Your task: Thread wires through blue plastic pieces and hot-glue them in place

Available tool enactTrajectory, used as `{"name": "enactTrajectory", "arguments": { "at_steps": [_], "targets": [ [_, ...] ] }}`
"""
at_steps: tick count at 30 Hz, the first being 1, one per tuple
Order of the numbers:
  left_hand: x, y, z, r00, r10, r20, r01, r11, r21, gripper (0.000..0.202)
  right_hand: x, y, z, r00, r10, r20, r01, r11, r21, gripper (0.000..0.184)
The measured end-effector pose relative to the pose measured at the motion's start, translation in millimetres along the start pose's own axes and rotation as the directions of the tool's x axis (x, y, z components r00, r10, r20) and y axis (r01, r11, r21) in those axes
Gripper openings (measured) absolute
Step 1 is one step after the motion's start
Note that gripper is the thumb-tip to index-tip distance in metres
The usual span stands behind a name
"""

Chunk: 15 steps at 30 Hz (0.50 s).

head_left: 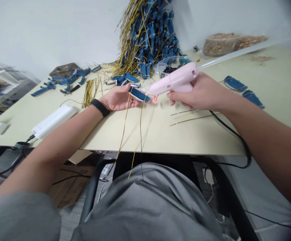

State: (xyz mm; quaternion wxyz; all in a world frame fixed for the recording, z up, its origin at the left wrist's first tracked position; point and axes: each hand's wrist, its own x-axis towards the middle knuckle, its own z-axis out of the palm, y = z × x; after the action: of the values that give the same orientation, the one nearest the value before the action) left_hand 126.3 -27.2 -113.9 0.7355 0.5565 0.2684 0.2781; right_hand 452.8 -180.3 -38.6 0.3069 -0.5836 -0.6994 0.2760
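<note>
My right hand (198, 93) is wrapped round a pink glue gun (172, 80), with a long clear glue stick (233, 53) jutting from its back end. The gun's nozzle points left, close over a blue plastic piece (139, 94) with a white lower edge. That piece lies across the fingers of my left hand (120, 98), which grips it palm up. Yellow and black wires (125, 129) hang from the piece over the table's front edge. Whether the nozzle touches the piece I cannot tell.
A tall heap of blue pieces with yellow wires (150, 36) stands at the back. Cutting pliers (70, 89) and loose blue pieces lie left, near a white power strip (53, 120). Two blue pieces (236, 83) lie right. The gun's black cord (233, 134) loops over the front edge.
</note>
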Motion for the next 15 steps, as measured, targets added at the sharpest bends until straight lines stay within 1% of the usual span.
{"name": "enactTrajectory", "arguments": {
  "at_steps": [4, 8, 11, 15],
  "targets": [
    [-1, 1, 5.9, 1.000, 0.005, 0.014, -0.005, 1.000, 0.009, 0.066, 0, -4, 2, 1.000, 0.027, -0.012, -0.027, 1.000, -0.012, 0.016],
    [-2, 2, 10.9, 1.000, 0.012, 0.020, -0.012, 1.000, 0.013, 0.070, -1, -6, 4, 0.999, 0.035, -0.032, -0.035, 0.999, -0.012, 0.025],
    [-2, 3, 11.7, 0.999, -0.004, 0.046, 0.004, 1.000, -0.005, 0.067, 0, -2, 4, 0.999, 0.016, -0.033, -0.017, 1.000, -0.012, 0.024],
    [-2, 4, 11.3, 0.999, -0.023, 0.028, 0.023, 1.000, 0.003, 0.068, 2, 2, 3, 0.999, -0.013, -0.032, 0.013, 1.000, -0.008, 0.016]
  ]
}}
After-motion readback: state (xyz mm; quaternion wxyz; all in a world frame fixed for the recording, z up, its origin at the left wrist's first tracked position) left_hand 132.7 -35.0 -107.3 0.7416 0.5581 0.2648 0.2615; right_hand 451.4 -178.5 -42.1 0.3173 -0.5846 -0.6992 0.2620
